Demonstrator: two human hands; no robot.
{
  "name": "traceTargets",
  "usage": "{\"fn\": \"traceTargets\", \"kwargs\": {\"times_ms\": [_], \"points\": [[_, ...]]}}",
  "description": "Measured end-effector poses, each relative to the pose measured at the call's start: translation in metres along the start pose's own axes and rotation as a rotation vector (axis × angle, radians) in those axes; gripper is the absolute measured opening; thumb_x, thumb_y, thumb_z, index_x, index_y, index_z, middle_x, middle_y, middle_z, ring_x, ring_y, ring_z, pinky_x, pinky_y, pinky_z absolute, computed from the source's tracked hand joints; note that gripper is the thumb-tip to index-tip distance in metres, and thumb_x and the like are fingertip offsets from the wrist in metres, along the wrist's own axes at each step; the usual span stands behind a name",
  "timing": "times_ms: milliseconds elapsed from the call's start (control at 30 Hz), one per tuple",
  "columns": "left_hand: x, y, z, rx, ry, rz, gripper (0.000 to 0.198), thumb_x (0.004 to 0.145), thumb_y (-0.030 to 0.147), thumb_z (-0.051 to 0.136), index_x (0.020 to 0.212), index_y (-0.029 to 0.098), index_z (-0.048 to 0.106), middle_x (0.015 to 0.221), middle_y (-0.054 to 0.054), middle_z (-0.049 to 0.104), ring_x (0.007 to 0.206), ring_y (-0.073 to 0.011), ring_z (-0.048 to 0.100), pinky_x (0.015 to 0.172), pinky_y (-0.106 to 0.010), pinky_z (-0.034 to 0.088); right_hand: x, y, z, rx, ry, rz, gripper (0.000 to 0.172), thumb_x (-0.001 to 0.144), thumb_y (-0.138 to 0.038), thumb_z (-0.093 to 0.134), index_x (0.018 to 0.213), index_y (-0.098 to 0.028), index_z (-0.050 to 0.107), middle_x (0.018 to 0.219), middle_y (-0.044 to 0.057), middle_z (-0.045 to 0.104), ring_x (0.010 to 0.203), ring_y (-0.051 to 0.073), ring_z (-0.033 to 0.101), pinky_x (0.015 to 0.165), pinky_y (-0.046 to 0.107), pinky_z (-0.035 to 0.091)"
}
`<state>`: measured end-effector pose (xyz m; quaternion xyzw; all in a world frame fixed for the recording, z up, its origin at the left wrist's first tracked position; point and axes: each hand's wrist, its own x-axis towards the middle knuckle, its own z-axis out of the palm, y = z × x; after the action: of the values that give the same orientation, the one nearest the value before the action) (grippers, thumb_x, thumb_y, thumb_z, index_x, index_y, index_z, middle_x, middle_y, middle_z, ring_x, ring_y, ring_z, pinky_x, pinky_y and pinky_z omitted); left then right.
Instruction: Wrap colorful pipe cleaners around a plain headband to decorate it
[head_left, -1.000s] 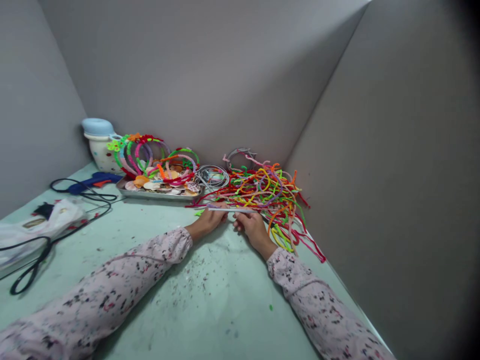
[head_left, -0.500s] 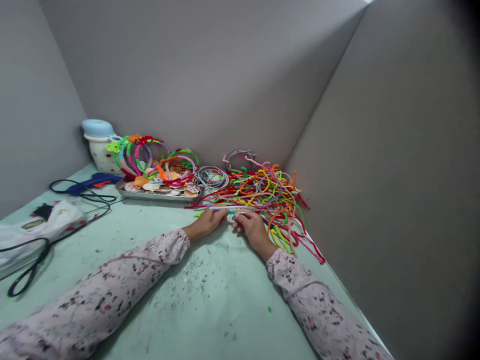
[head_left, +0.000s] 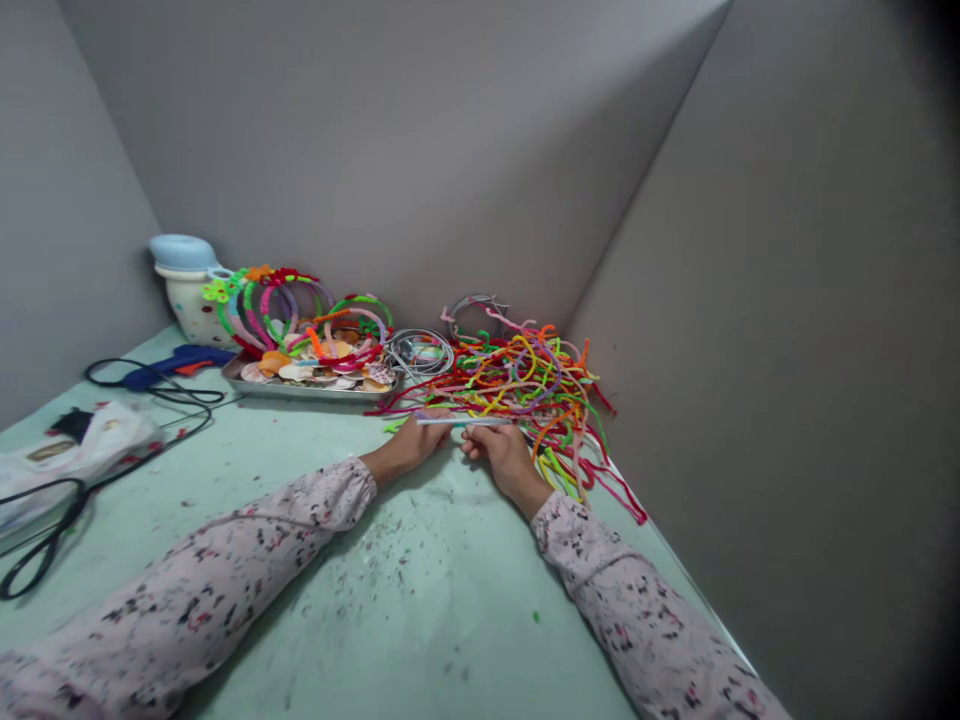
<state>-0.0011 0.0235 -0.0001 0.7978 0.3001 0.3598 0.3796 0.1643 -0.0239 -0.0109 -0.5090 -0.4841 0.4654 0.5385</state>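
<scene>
The left hand (head_left: 421,440) and the right hand (head_left: 501,455), both with fingers curled nearly closed, hold a slim pale strip (head_left: 484,421) that runs level between them over the tabletop (head_left: 465,620), just in front of a tangle of coloured fuzzy stems (head_left: 517,372); left of it sit a grey wire coil (head_left: 401,347), then a metal tray (head_left: 315,393) of shells (head_left: 300,373) and bright wrapped hoops (head_left: 285,277), and a blue-lidded cup (head_left: 187,295)

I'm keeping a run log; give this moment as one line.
left hand, right hand: at thin pale strip, grip unclear | beyond: pipe-cleaner pile | far left: metal tray with shells
</scene>
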Motion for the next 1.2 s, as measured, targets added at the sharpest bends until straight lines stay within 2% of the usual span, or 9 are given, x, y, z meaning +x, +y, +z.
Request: {"fn": "traceTargets", "kwargs": {"times_ms": [267, 400, 500, 600, 700, 767, 867, 1067, 1200], "points": [[-0.003, 0.007, -0.002, 0.006, 0.004, -0.028, 0.031, 0.083, 0.031, 0.040, 0.056, 0.018, 0.048, 0.055, 0.001, 0.047, 0.055, -0.0135, 0.042, 0.055, -0.026, 0.031, 0.002, 0.003, 0.002, 0.033, -0.002, 0.006, 0.018, 0.070, -0.029, 0.063, 0.068, -0.011, 0.067, 0.057, 0.003, 0.064, 0.052, 0.012, 0.058, 0.052, 0.022, 0.048], [-0.003, 0.007, 0.000, -0.161, 0.024, -0.222, 0.034, 0.085, 0.036, 0.036, 0.059, 0.017, 0.049, 0.050, 0.002, 0.044, 0.048, -0.0119, 0.040, 0.047, -0.025, 0.029, 0.001, 0.002, 0.005, 0.071, -0.008, -0.042, 0.024, 0.072, -0.032, 0.066, 0.089, -0.014, 0.066, 0.064, 0.000, 0.064, 0.054, 0.010, 0.058, 0.051, 0.021, 0.047], [-0.003, 0.008, -0.001, -0.222, 0.014, -0.262, 0.034, 0.084, 0.036, 0.038, 0.058, 0.017, 0.048, 0.049, 0.002, 0.043, 0.045, -0.0110, 0.039, 0.044, -0.025, 0.028, -0.001, -0.002, 0.006, 0.088, -0.022, -0.084, 0.034, 0.072, -0.034, 0.067, 0.101, -0.018, 0.063, 0.070, -0.002, 0.064, 0.057, 0.011, 0.059, 0.050, 0.021, 0.047], [-0.004, 0.011, -0.003, -0.205, -0.002, -0.212, 0.034, 0.084, 0.037, 0.040, 0.059, 0.017, 0.049, 0.051, 0.002, 0.046, 0.048, -0.0110, 0.042, 0.046, -0.024, 0.031, -0.002, -0.004, 0.005, 0.049, -0.017, -0.064, 0.028, 0.074, -0.038, 0.065, 0.091, -0.016, 0.066, 0.063, 0.000, 0.064, 0.050, 0.010, 0.055, 0.049, 0.021, 0.046], [-0.005, 0.014, -0.004, -0.192, 0.000, -0.171, 0.026, 0.082, 0.039, 0.049, 0.069, 0.016, 0.053, 0.053, 0.004, 0.046, 0.049, -0.0103, 0.043, 0.048, -0.023, 0.032, 0.000, -0.002, 0.003, 0.073, 0.016, -0.069, 0.026, 0.074, -0.040, 0.065, 0.078, -0.014, 0.066, 0.061, 0.001, 0.065, 0.048, 0.010, 0.055, 0.048, 0.021, 0.044], [-0.004, 0.014, -0.004, -0.234, 0.013, -0.160, 0.023, 0.078, 0.039, 0.058, 0.082, 0.016, 0.054, 0.058, 0.005, 0.049, 0.050, -0.0094, 0.044, 0.048, -0.021, 0.033, 0.003, 0.000, 0.001, 0.146, 0.034, -0.070, 0.026, 0.072, -0.039, 0.067, 0.081, -0.014, 0.066, 0.062, 0.001, 0.065, 0.050, 0.010, 0.056, 0.047, 0.021, 0.043], [-0.001, 0.011, -0.003, -0.294, 0.053, -0.134, 0.031, 0.074, 0.038, 0.064, 0.094, 0.017, 0.054, 0.066, 0.004, 0.053, 0.051, -0.0089, 0.046, 0.048, -0.021, 0.035, 0.004, 0.001, 0.001, 0.236, 0.029, -0.034, 0.029, 0.069, -0.038, 0.070, 0.085, -0.014, 0.066, 0.066, 0.002, 0.066, 0.051, 0.010, 0.058, 0.045, 0.020, 0.043], [0.001, 0.006, -0.002, -0.494, 0.088, -0.252, 0.029, 0.078, 0.040, 0.059, 0.084, 0.012, 0.058, 0.057, 0.002, 0.053, 0.047, -0.0098, 0.046, 0.046, -0.022, 0.036, 0.002, -0.002, 0.000, 0.328, 0.002, 0.036, 0.027, 0.069, -0.038, 0.073, 0.079, -0.015, 0.065, 0.068, 0.001, 0.064, 0.052, 0.008, 0.059, 0.042, 0.016, 0.042], [0.001, 0.002, -0.002, -0.597, 0.105, -0.278, 0.024, 0.072, 0.028, 0.062, 0.090, 0.012, 0.060, 0.062, 0.001, 0.058, 0.046, -0.0085, 0.045, 0.046, -0.022, 0.036, 0.002, -0.002, -0.001, 0.391, -0.008, 0.043, 0.026, 0.069, -0.038, 0.074, 0.078, -0.016, 0.063, 0.067, 0.001, 0.063, 0.052, 0.009, 0.059, 0.041, 0.016, 0.043]]}}
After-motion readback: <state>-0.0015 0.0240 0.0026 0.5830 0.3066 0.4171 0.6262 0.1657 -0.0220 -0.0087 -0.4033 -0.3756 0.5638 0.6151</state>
